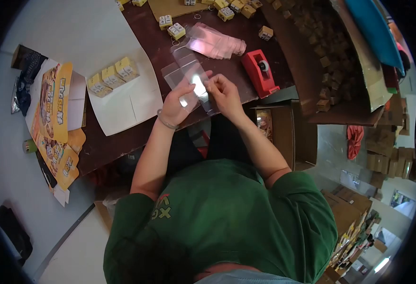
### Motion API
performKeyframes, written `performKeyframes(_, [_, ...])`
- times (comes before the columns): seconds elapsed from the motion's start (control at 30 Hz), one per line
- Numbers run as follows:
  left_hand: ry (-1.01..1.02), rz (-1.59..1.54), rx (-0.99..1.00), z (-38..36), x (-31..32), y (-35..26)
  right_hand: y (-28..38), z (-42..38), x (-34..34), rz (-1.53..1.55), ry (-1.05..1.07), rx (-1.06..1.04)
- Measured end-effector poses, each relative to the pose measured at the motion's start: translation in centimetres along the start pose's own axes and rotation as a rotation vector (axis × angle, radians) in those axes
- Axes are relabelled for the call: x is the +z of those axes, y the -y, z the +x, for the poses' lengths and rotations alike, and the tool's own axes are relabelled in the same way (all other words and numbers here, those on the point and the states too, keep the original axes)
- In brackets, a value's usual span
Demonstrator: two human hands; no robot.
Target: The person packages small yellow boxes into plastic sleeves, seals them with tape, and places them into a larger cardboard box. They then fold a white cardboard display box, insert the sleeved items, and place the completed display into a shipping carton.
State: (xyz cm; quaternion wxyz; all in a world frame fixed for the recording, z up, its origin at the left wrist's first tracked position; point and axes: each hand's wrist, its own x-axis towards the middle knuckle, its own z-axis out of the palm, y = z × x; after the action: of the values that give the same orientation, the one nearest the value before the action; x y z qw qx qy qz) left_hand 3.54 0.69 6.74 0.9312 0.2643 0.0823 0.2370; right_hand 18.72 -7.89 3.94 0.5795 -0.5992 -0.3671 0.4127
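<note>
One clear plastic sleeve (187,69), over the tabletop's (96,147) near edge: my left grip (176,103) closes narrowly around it, apparently for support, while my right grip (224,96) pinches its side, apparently steadying the thin, flexible walls.

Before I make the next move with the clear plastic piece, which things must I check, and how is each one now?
1. Left hand holds the clear plastic piece: ok.
2. Right hand at its edge: ok.
3. Creases fully formed: cannot tell, glare hides them.
4. Yellow box inside the piece: not ok, none is seen.
5. Row of yellow boxes on the white sheet: ok.
6. Red tape dispenser beside the hands, on the table: ok.
</note>
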Motion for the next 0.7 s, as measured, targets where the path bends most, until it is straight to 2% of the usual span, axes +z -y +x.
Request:
performKeyframes(0.03, [0.046, -0.049, -0.053, 0.1, -0.1, 0.1, -0.2, -1.3, 0.0, -0.120, -0.056, -0.065])
performKeyframes(0.07, [0.093, 0.007, -0.070, -0.1, 0.1, 0.4, 1.6, -2.4, -0.7, -0.510, -0.121, -0.198])
performKeyframes(0.13, [0.140, 0.066, -0.157, -1.2, 0.8, 0.8, 4.5, -2.7, -1.8, -0.821, -0.298, -0.663])
performKeyframes(0.23, [0.250, 0.160, -0.244, -2.9, 1.9, 2.0, 6.5, -2.7, -2.5, -0.983, -0.043, -0.766])
performKeyframes(0.27, [0.248, 0.094, -0.272, -3.3, 1.6, 2.5, 6.3, -2.6, -3.1, -0.813, 0.145, -0.638])
performKeyframes(0.37, [0.194, -0.094, -0.317, -5.0, 0.9, 3.5, 4.9, -3.1, -4.2, -0.143, 0.446, -0.184])
performKeyframes(0.4, [0.161, -0.070, -0.320, -5.6, 0.9, 3.8, 4.1, -3.0, -4.6, 0.047, 0.527, -0.051])
performKeyframes(0.5, [0.036, 0.060, -0.290, -6.8, 0.7, 4.4, 5.6, -5.0, -2.4, -0.316, 0.116, -0.302])
performKeyframes(0.53, [-0.021, 0.137, -0.262, -7.2, 0.8, 4.6, 5.9, -5.6, -2.5, -0.616, 0.044, -0.558])
performKeyframes(0.63, [-0.132, 0.344, -0.186, -8.7, 2.1, 5.3, 4.7, -9.2, -0.8, -0.355, 0.243, -0.429])
performKeyframes(0.7, [-0.112, 0.225, -0.218, -9.6, 2.4, 6.2, 4.4, -10.4, -1.2, -0.254, 0.286, -0.217])
